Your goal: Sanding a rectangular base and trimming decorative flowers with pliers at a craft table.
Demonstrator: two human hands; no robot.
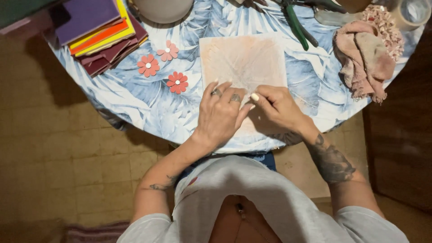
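Both hands on the square sheet [243,58], a pale, peach-tinted piece with faint leaf-vein marks, lying flat at centre frame on the round counter [135,101] with its blue leaf-print cover.

My left hand [220,114] lies spread, palm down, on the sheet's lower edge; fingers flat, gripping nothing, only pressing. Two rings show on it. My right hand [279,110] is just beside it, fingers curled inward with the thumb and forefinger pinched at the sheet's lower edge. Whether they actually hold a fold of the sheet or a small thing under them, I cannot tell; the fingers hide it.

Judgement on technique: keep the left palm's weight even so the sheet does not slide on the cloth, and work with the right fingertips close to the pressing hand, in small moves, so the thin material neither creases nor tears.

Count:
- paper flowers [167,50], red-orange with white centres: three, centre-left, left of the sheet.
- stack of coloured sheets [96,31], upper left: one pile; purple, orange, yellow, maroon layers.
- green-handled pliers [297,24], top right of centre: one.
- pink rag [364,56], right: one, crumpled.
- pale bowl [162,9], top edge: one, partly cut off.
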